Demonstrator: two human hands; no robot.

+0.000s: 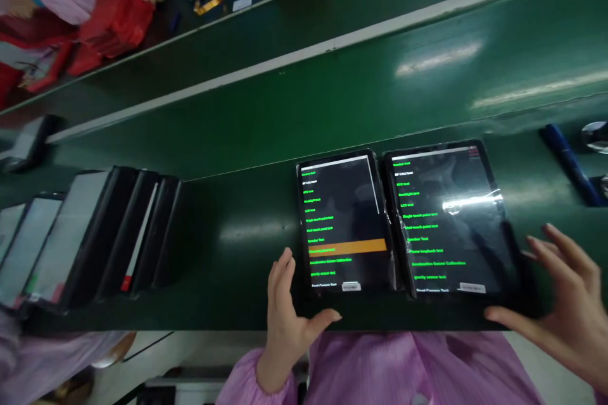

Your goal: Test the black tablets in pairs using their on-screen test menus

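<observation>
Two black tablets lie side by side on the green table, their screens lit with lists of green text. The left tablet (344, 224) shows one line marked with an orange bar. My left hand (287, 313) is open at that tablet's near left corner, thumb stretched along its bottom edge. The right tablet (449, 221) is wrapped in glossy film. My right hand (563, 300) is open with spread fingers at its near right corner, thumb by the bottom edge. Neither hand grips anything.
A row of several tablets (90, 237) leans upright at the left. A blue pen (567, 161) lies at the far right. A green conveyor belt (332, 82) runs behind the table. Red packages (114, 22) and another person sit beyond it, top left.
</observation>
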